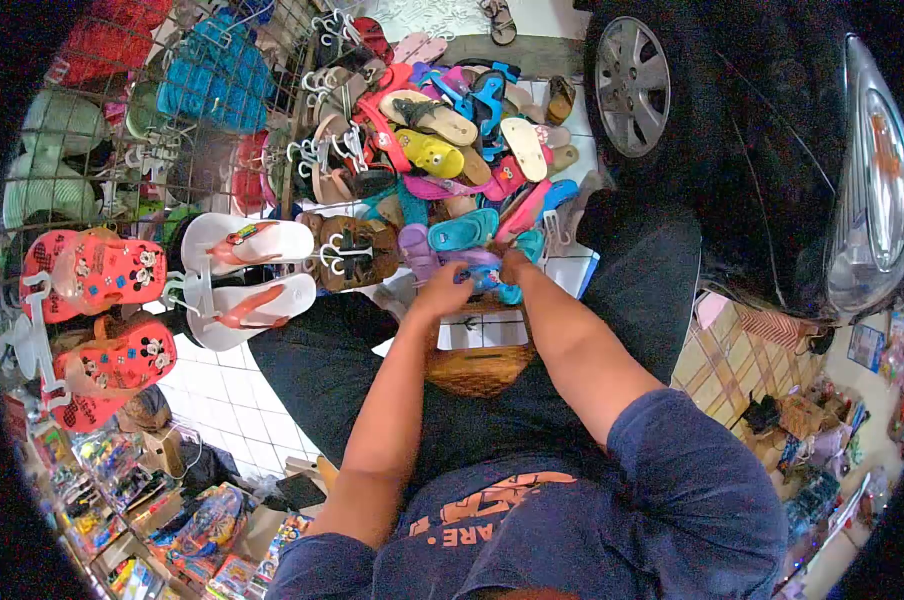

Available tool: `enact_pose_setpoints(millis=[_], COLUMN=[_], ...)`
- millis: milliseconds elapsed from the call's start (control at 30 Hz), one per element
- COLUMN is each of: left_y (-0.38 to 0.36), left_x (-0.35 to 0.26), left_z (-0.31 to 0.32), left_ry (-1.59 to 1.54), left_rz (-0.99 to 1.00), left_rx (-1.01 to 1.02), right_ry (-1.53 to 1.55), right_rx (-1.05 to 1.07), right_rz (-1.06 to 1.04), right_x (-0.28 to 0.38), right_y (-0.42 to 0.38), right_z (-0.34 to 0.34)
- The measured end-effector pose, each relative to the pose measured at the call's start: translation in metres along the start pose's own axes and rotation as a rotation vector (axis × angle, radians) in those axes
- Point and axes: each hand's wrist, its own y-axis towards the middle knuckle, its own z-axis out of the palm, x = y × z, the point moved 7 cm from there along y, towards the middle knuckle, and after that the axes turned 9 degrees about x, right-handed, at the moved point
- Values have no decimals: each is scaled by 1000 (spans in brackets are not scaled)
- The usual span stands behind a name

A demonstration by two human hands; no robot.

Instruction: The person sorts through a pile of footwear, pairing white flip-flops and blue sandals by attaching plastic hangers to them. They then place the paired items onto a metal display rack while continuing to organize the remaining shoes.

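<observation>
Red sandals with cartoon prints hang at the left of the frame, below a wire rack of footwear that fills the upper left. White flip-flops with orange straps come next, beside a brown pair. At center, a seated person in a dark shirt reaches forward with both bare hands to the near edge of a heaped pile of shoes. The left hand curls closed on the near side of a small blue sandal, which lies between the two hands, above a woven basket. The right hand touches or nearly touches the sandal's other side, its fingers partly hidden; whether it grips cannot be told. A teal clog lies just beyond the hands. The step in hand appears to be two-handed handling of the blue sandal, and the next move would call for a sure hold on it, with care not to drag its neighbors. A dark car takes up the upper right, its wheel near the pile and its headlight at the frame's right.
</observation>
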Motion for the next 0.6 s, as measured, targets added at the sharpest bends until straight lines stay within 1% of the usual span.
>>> enact_pose_setpoints(millis=[67,100,167,200,267,333,367,433,567,600], left_y=[0,2,2,1,-2,0,1,1,-4,-2], left_x=[2,9,14,16,16,16,18,21,18,23], left_z=[-1,2,2,3,2,3,4,5,5,7], left_ry=[36,27,16,19,22,13,14,18,-56,-18], left_rz=[-22,-43,-67,-97,-125,-29,-26,-68,-61,-72], left_rx=[-16,6,25,42,58,34,33,43,65,57], right_ry=[-241,43,329,230,131,86,85,-35,18,133], right_rx=[37,-207,-447,-368,-289,-316,-320,-246,-235,-255], right_rz=[8,55,99,69,38,76,77,82,125,246], right_x=[-2,-16,-31,-29,-28,-34,-35,1,19,19], right_y=[18,26,19,21,21,25,28,-22,-18,-41], right_z=[15,15,9,11,12,13,15,-11,-5,-14])
